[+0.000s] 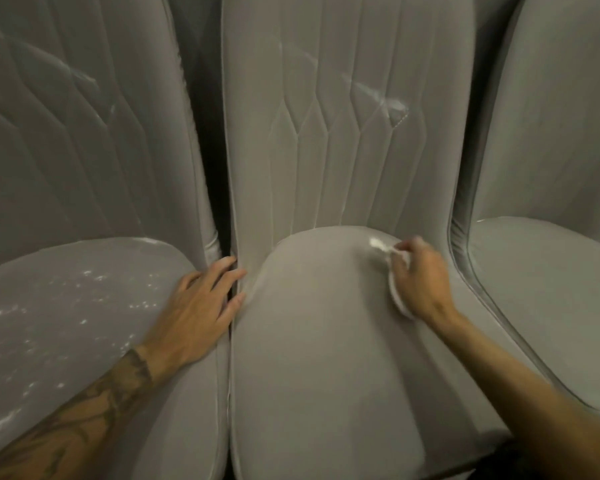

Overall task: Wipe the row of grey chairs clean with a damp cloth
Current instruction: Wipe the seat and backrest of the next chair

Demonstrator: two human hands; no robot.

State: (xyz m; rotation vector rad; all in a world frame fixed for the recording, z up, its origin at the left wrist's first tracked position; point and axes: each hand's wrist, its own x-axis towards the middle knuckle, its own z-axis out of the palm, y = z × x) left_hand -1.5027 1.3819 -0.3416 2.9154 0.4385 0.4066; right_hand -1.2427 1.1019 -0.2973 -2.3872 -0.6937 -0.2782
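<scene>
Three grey padded chairs stand side by side. The middle chair's seat (319, 341) fills the centre, with its quilted backrest (343, 133) rising behind. My right hand (421, 278) grips a small white cloth (397, 292) and presses it on the back right part of that seat, beside a white smear (376, 243). My left hand (201, 303) rests flat with fingers spread on the right edge of the left chair's seat (66, 323), fingertips reaching the gap between the two chairs.
White specks and smears dot the left seat and streak both the left backrest (84, 77) and the middle backrest. The right chair (551, 271) is partly in view. A dark narrow gap (205, 150) separates the left and middle chairs.
</scene>
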